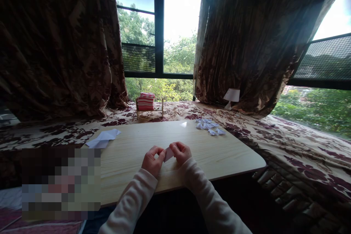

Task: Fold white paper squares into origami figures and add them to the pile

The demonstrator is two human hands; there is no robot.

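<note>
A small folded piece of white paper [168, 154] is held up between both my hands, just above the near part of the wooden table [137, 135]. My left hand [153, 160] pinches its left edge between thumb and fingers. On the other side, my right hand [181, 152] grips the upper right edge, fingers curled. Several folded white paper pieces [207, 125] with pointed shapes lie grouped at the table's far right. Flat white paper sheets [103, 139] overlap at the far left corner.
Beyond the table, a cushioned ledge [175, 111] with flowered cloth runs under the windows. On it stand a small rack [149, 109] with folded pink striped cloths [146, 101] and a white lamp [231, 95]. A blurred-out patch [61, 186] covers the lower left.
</note>
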